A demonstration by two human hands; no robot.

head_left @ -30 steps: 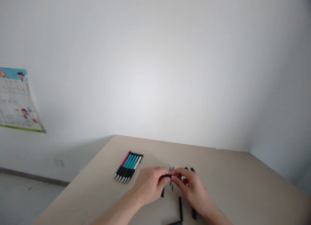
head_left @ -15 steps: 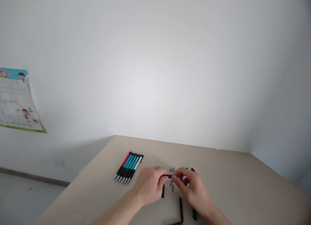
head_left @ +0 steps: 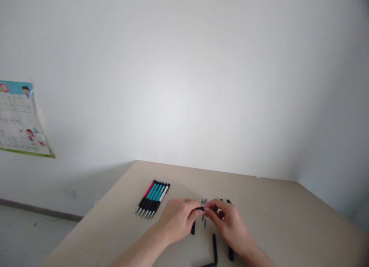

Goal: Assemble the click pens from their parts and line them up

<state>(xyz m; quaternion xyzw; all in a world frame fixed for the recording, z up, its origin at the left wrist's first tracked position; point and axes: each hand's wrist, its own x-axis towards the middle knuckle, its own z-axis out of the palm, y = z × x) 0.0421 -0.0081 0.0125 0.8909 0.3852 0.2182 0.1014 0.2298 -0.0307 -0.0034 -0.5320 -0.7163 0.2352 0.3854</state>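
Observation:
My left hand [head_left: 180,219] pinches a slim black piece [head_left: 200,208] between thumb and forefinger. The fingertips of my right hand [head_left: 226,219] are closed at the other end of that same piece, and most of it is hidden by the fingers. Small grey parts [head_left: 205,222] lie on the table between and beneath my hands. A black tube [head_left: 193,227] rests under my left hand, and another black tube [head_left: 215,247] lies nearer the front. One more black tube [head_left: 230,254] is partly covered by my right hand.
Several pens [head_left: 152,198] with red, teal and white barrels lie in a row on the beige table [head_left: 115,217], left of my hands. Black ends [head_left: 228,201] show behind my right hand. A calendar [head_left: 23,119] hangs on the left wall.
My left fingers have shifted slightly right along the black piece, closer to my right fingertips, so less of it shows. The items on the table have not moved.

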